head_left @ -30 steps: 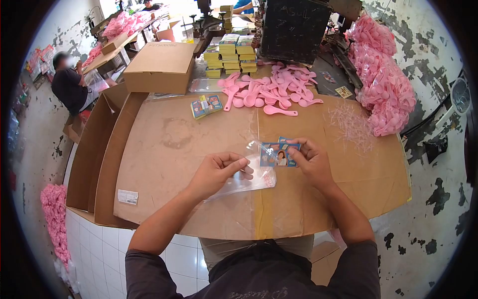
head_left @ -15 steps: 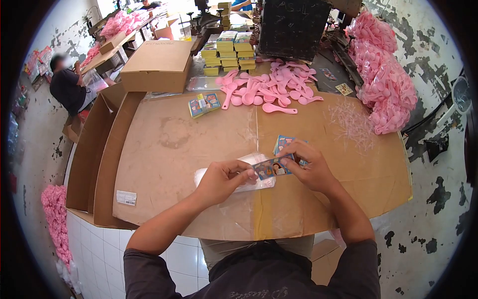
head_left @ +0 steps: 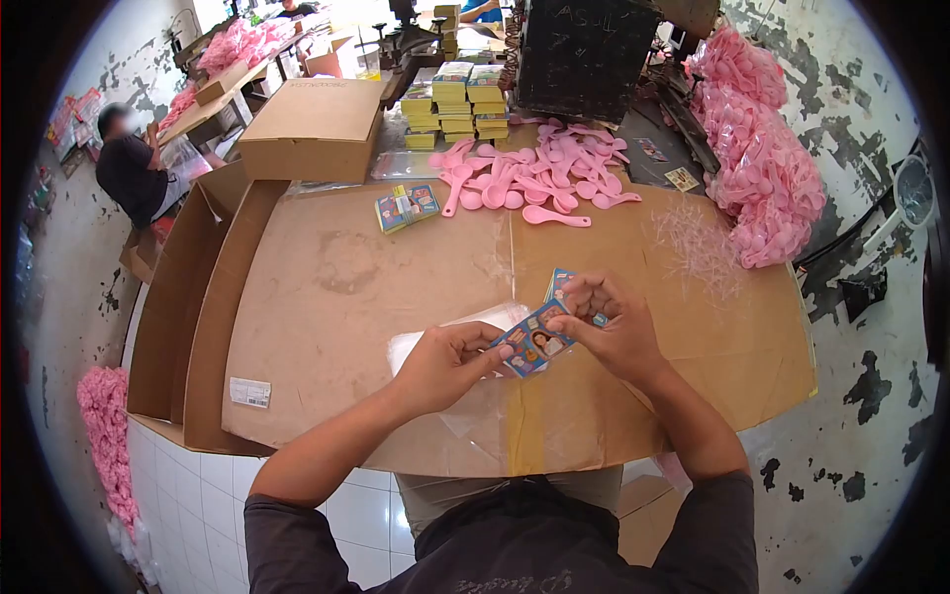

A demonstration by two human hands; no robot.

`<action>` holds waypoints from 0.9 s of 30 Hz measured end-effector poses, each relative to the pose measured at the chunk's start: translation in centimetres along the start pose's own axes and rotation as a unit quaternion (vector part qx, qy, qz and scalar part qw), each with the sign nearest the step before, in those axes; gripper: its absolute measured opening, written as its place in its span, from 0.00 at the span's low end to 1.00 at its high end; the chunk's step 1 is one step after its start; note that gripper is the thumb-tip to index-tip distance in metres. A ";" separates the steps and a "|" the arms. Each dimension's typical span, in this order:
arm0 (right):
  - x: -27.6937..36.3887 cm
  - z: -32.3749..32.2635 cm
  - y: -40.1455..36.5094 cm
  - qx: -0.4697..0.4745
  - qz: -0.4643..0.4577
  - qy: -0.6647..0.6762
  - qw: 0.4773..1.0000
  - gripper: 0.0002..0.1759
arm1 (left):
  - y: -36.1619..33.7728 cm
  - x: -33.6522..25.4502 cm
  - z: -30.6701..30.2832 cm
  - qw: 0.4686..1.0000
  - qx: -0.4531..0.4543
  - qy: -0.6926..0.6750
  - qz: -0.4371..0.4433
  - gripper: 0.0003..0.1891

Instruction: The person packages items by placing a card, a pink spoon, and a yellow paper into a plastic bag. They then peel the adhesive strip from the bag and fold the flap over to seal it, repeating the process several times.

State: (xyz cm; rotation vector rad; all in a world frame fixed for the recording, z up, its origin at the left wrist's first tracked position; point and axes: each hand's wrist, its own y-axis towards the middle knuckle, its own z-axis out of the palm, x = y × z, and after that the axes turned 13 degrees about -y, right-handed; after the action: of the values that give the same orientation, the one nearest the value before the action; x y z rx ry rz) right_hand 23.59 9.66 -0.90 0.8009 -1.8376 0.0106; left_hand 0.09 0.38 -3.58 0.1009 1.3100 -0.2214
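Observation:
A blue printed card [head_left: 535, 342] is held between my two hands above the cardboard-covered table. My left hand [head_left: 450, 364] pinches its lower left end between thumb and finger. My right hand [head_left: 614, 330] grips its upper right end with the thumb, the other fingers curled. Clear plastic sleeves [head_left: 408, 348] lie under the card and beside my left hand. Partly hidden behind my right hand is a small pile of blue cards [head_left: 559, 284].
Pink spoons [head_left: 539, 173] are heaped at the back, near a banded card bundle [head_left: 406, 208] and stacked cards [head_left: 452, 94]. A closed carton [head_left: 312, 129] stands back left. Bagged spoons [head_left: 767, 168] and thin plastic strips [head_left: 696, 247] are at right. A person [head_left: 134, 168] sits far left.
The card has tilted, its right end higher, and its printed face now shows more fully. The fingers of my right hand have lifted and curled.

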 end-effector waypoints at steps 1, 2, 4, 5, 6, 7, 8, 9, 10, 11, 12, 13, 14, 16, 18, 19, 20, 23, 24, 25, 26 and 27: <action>0.3 0.2 -0.1 0.004 0.005 0.010 1.000 0.12 | 0.0 0.1 0.0 1.000 0.001 -0.008 -0.004 0.14; 0.5 0.2 -0.2 0.007 0.011 0.019 1.000 0.11 | 0.0 -0.1 0.1 1.000 -0.002 -0.013 -0.006 0.14; 0.2 -0.1 -0.3 0.050 0.015 -0.050 0.997 0.09 | 0.0 -0.4 0.3 1.000 -0.009 -0.022 -0.010 0.14; 0.2 -0.3 -0.3 0.072 0.017 -0.085 0.994 0.09 | 0.0 -0.3 0.2 1.000 -0.012 -0.026 -0.011 0.13; 0.3 -0.1 -0.1 0.088 -0.047 -0.094 0.991 0.10 | -0.1 -0.1 0.1 0.999 -0.016 -0.029 -0.013 0.13; 0.6 0.1 0.3 0.104 -0.112 -0.102 0.983 0.12 | -0.1 0.0 0.0 0.999 -0.019 -0.032 -0.015 0.13; 0.7 0.3 0.7 0.120 -0.175 -0.109 0.971 0.14 | -0.1 -0.1 0.1 0.999 -0.018 -0.030 -0.012 0.13; 0.5 -0.1 1.2 0.154 -0.150 -0.087 0.973 0.16 | -0.2 -0.4 0.2 0.999 -0.016 -0.027 -0.009 0.13; -0.1 -0.7 2.0 0.188 -0.124 -0.065 0.972 0.18 | -0.2 -0.5 0.2 1.000 -0.014 -0.025 -0.007 0.12; -0.8 -1.2 3.1 0.222 -0.097 -0.043 0.969 0.20 | -0.1 -0.3 0.1 0.999 -0.016 -0.038 0.000 0.13; -1.7 -1.8 4.9 0.191 -0.061 -0.076 0.977 0.21 | 0.1 0.2 -0.2 0.999 -0.018 -0.051 0.006 0.13; -2.8 -2.2 7.0 0.158 -0.025 -0.109 0.981 0.23 | 0.2 0.4 -0.3 0.998 -0.019 -0.064 0.013 0.14; -4.4 -2.3 9.2 0.112 -0.042 -0.177 0.977 0.25 | 0.2 0.3 -0.3 0.997 -0.024 -0.068 0.013 0.13; -7.9 -2.4 13.4 0.048 -0.080 -0.307 0.947 0.30 | 0.4 0.0 -0.4 0.997 -0.035 -0.074 0.015 0.13; -11.1 -2.0 17.1 0.027 -0.085 -0.394 0.915 0.36 | 0.6 0.2 -0.8 0.997 -0.028 -0.063 0.014 0.12; -12.6 -1.1 18.9 0.022 -0.067 -0.419 0.905 0.38 | 0.5 0.3 -0.9 0.998 -0.025 -0.058 0.012 0.12; -13.1 -0.3 20.1 0.017 -0.050 -0.443 0.895 0.40 | 0.4 0.2 -0.8 0.998 -0.026 -0.061 0.017 0.11; -12.2 1.9 22.1 0.050 0.000 -0.463 0.885 0.42 | 0.5 0.0 -0.5 0.997 -0.027 -0.065 0.026 0.09; -11.9 2.2 22.2 0.078 -0.002 -0.481 0.873 0.42 | 0.5 0.1 -0.6 0.997 -0.029 -0.064 0.023 0.09; -11.5 2.3 22.3 0.107 -0.004 -0.497 0.861 0.42 | 0.5 0.0 -0.7 0.997 -0.030 -0.063 0.020 0.09; -11.1 2.6 22.3 0.136 -0.005 -0.514 0.847 0.42 | 0.5 -0.1 -0.9 0.998 -0.032 -0.058 0.020 0.10; -11.5 2.6 22.1 0.146 -0.010 -0.509 0.848 0.42 | 0.5 -0.2 -0.9 0.998 -0.034 -0.056 0.020 0.10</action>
State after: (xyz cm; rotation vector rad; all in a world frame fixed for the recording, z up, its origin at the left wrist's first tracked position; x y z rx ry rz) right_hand 12.08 31.74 -3.68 1.1645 -2.8809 -0.1867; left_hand -0.74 1.03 -3.67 0.0564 1.2012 -0.1474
